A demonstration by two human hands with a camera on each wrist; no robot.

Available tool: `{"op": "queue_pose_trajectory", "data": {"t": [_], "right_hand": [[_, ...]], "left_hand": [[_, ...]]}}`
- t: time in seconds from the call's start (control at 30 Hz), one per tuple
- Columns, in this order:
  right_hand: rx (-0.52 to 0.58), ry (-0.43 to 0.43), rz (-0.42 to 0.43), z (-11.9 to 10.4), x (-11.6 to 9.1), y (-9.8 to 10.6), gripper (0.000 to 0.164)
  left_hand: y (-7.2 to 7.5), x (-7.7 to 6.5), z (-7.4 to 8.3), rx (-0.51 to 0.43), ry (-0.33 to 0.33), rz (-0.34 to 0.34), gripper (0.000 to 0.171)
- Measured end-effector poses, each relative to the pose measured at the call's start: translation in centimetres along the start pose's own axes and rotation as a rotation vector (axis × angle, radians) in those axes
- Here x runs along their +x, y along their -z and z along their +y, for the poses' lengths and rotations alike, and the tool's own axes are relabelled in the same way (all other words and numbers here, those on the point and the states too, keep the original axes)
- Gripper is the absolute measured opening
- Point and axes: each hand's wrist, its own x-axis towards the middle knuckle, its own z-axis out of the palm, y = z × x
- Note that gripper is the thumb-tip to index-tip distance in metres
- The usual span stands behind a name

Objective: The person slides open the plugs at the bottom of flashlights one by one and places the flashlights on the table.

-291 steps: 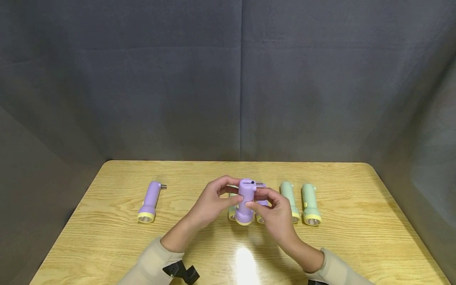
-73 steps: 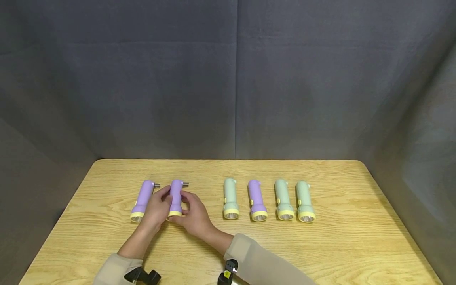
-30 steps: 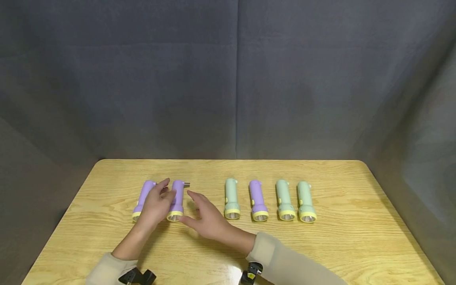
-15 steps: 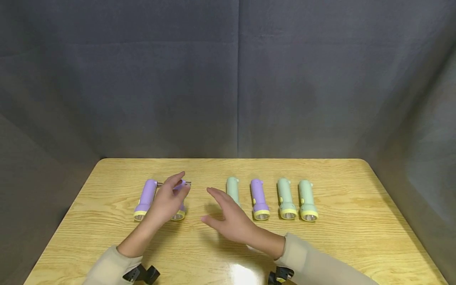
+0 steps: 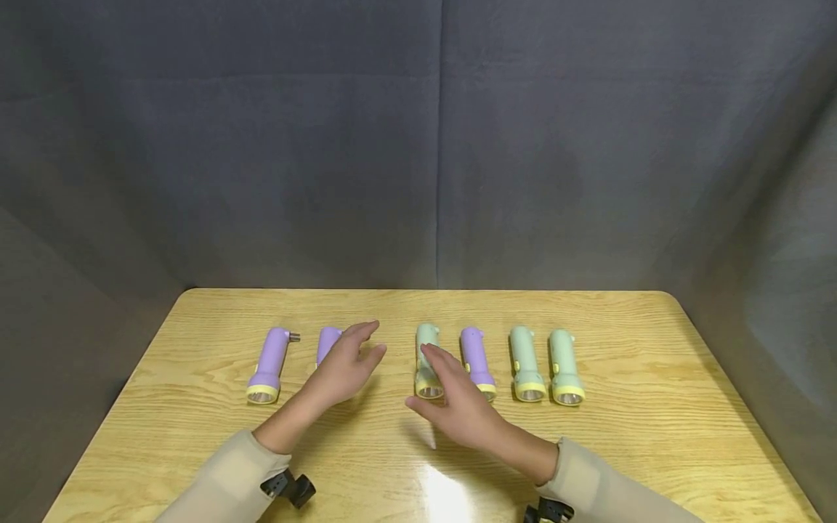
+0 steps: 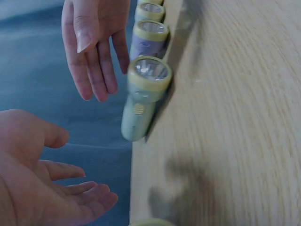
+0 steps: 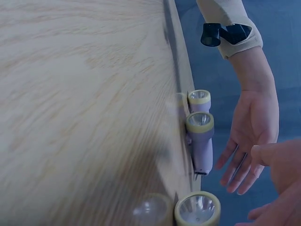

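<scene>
My left hand [image 5: 346, 369], fingers extended and holding nothing, hovers over the table and partly covers a purple flashlight [image 5: 328, 340]. Another purple flashlight [image 5: 269, 363] with metal plug prongs sticking out lies at the far left. To the right, my right hand [image 5: 463, 407] is spread, thumb apart, just in front of a pale green flashlight [image 5: 428, 381] with a yellow rim. It also overlaps the head of a purple flashlight [image 5: 474, 350]. In the left wrist view, the green flashlight [image 6: 141, 103] stands out beside the right hand's [image 6: 96, 47] straight fingers. Both palms face each other.
Two more green flashlights, one [image 5: 525, 359] beside the other [image 5: 565, 363], lie at the right end of the row, lenses toward me. They rest on a wood-grain table [image 5: 654, 450]. A dark grey curtain [image 5: 418, 145] rises behind and at both sides.
Earlier both hands held a purple flashlight mid-table, then set it down second from left. They have since released it and moved right, the right hand now at the middle green flashlight.
</scene>
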Motion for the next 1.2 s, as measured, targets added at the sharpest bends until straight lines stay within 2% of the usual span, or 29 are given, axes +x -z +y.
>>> {"op": "queue_pose_trajectory", "data": {"t": [0.33, 0.67, 0.83, 1.2], "right_hand": [[0.047, -0.087, 0.028, 1.0, 0.1, -0.5, 0.092], [0.065, -0.073, 0.044, 1.9, 0.5, -1.7, 0.095], [0.054, -0.079, 0.060, 2.2, 0.7, -2.1, 0.096], [0.066, -0.117, 0.093, 3.0, 1.1, -2.6, 0.094]], "left_hand": [[-2.6, 1.8, 0.2, 0.019, 0.028, -0.028, 0.052], [-4.0, 2.9, -0.5, -0.031, 0.075, -0.075, 0.054], [-4.6, 3.3, -0.9, -0.053, 0.072, -0.070, 0.054], [-5.6, 3.8, -1.0, -0.152, 0.115, -0.056, 0.055]]}}
